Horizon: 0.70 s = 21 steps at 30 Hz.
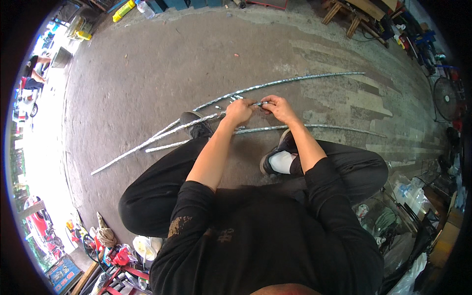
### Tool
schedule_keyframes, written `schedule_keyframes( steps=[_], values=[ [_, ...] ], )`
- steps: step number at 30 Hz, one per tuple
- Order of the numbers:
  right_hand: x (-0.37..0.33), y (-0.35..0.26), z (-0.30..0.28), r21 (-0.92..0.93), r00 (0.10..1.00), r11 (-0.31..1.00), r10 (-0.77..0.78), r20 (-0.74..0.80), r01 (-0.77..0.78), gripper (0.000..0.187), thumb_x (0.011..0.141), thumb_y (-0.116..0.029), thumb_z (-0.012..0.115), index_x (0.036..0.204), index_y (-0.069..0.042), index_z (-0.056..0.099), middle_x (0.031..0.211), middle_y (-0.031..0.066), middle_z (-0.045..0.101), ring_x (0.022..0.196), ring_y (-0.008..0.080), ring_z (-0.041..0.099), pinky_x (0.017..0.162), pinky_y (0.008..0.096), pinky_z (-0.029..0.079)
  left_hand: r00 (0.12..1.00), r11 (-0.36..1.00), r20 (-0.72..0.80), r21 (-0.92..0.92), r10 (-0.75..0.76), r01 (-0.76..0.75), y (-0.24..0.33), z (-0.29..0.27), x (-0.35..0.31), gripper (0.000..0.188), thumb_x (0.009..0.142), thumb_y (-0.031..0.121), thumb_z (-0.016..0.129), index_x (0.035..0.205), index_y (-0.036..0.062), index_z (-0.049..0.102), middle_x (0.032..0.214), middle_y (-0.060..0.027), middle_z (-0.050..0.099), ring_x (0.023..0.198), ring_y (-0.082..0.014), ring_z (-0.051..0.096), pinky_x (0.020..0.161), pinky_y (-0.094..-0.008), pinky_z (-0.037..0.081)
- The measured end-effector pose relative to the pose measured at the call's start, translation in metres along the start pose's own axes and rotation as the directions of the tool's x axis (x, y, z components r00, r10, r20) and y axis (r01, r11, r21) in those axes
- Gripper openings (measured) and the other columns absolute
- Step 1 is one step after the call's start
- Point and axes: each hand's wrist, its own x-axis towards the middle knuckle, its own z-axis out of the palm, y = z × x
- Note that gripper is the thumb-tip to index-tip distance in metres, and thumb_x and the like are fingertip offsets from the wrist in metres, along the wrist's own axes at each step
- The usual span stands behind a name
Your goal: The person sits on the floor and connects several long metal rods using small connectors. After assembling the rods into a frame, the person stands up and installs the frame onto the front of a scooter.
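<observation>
My left hand [240, 111] grips a metal rod [169, 132], right hand [279, 108] pinches its right end. Best to brace the left.

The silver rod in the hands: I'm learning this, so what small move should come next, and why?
Perhaps brace the rod with the left hand: that hand grips just short of the end that the right hand pinches, so steadiness might help.

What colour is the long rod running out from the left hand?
The long rod is shiny silver-grey; the head view shows it best.
</observation>
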Motion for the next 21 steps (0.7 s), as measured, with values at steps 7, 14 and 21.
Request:
schedule_keyframes(
  steps=[7,14,21],
  values=[
    [-0.006,-0.014,0.009,-0.277,0.985,0.947,0.141,-0.096,-0.162,0.043,0.100,-0.039,0.054,0.084,0.000,0.066,0.070,0.0086,0.066,0.057,0.0159,0.061,0.049,0.0295,0.046,0.999,1.000,-0.033,0.026,-0.016,0.017,0.004,0.004,-0.006,0.033,0.087,0.039,0.065,0.114,0.0209,0.073,0.107,-0.0111,0.072,0.099,-0.0313,0.068,0.085,-0.0412,0.052],
    [0.005,-0.007,0.019,-0.039,0.866,0.887,0.438,-0.243,-0.460,0.056,0.096,-0.051,0.054,0.072,-0.001,0.063,0.053,0.0065,0.054,0.044,0.0178,0.052,0.042,0.0321,0.039,0.982,0.992,-0.169,0.107,0.084,-0.066,0.000,0.020,-0.011,0.032,0.085,0.037,0.069,0.111,0.0193,0.074,0.104,-0.0100,0.072,0.096,-0.0316,0.068,0.083,-0.0414,0.053],
    [0.002,0.002,0.020,0.050,0.968,0.997,0.063,-0.241,-0.053,0.044,0.098,-0.041,0.054,0.089,0.000,0.066,0.068,0.0046,0.059,0.060,0.0123,0.052,0.054,0.0294,0.041,0.983,0.994,-0.164,0.077,0.085,-0.074,0.000,0.015,-0.006,0.033,0.085,0.038,0.068,0.112,0.0199,0.074,0.102,-0.0111,0.072,0.094,-0.0317,0.069,0.083,-0.0425,0.053]
  ],
)
